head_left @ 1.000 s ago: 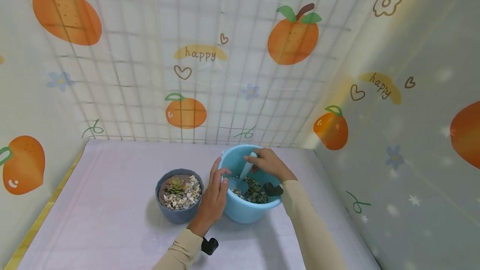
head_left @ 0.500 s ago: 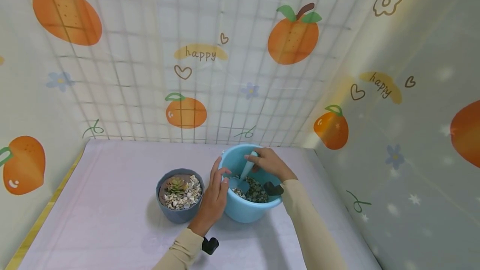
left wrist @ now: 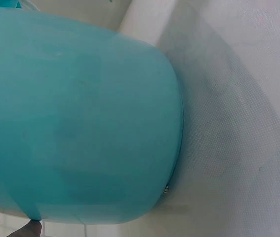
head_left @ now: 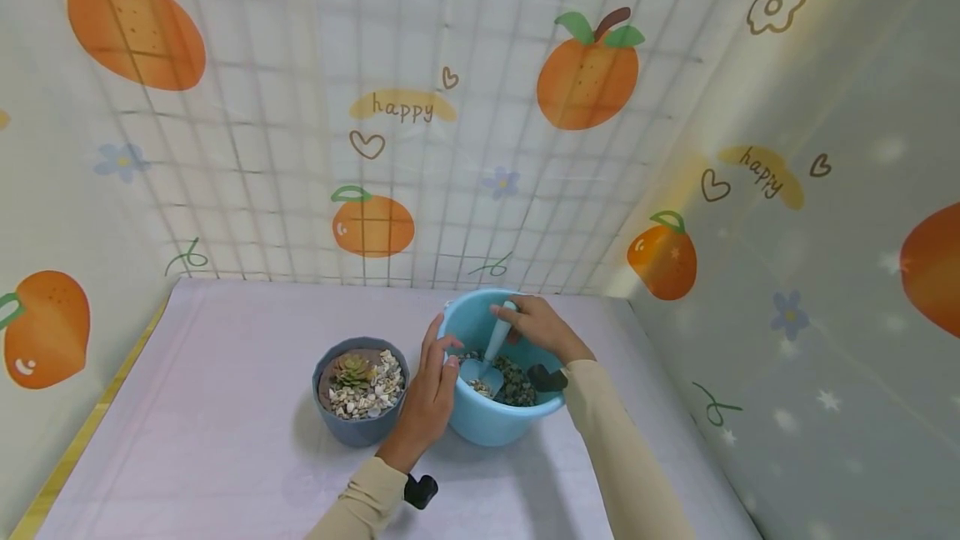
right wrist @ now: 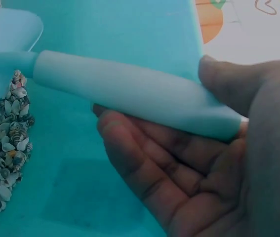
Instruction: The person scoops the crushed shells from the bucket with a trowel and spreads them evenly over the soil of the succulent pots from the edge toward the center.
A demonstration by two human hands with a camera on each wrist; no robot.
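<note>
In the head view, my right hand holds the pale blue handle of a small hand shovel inside a light blue bucket. The shovel's blade lies among tiny seashells, with some pale ones on it. Thumb and fingers close round the handle's end in the right wrist view. My left hand grips the bucket's left rim, one finger hooked over it. Two fingertips show against the bucket's wall in the left wrist view. Just left of that hand stands a grey-blue pot with a succulent and pale shells.
Both containers stand on a table with a pale cloth, edged by a yellow strip at the left. A fruit-printed curtain hangs over a wire grid right behind the table and continues along the right side.
The shovel has shifted slightly inside the bucket, and more of its blade's face shows now. My left hand, the bucket and the pot have stayed in place.
</note>
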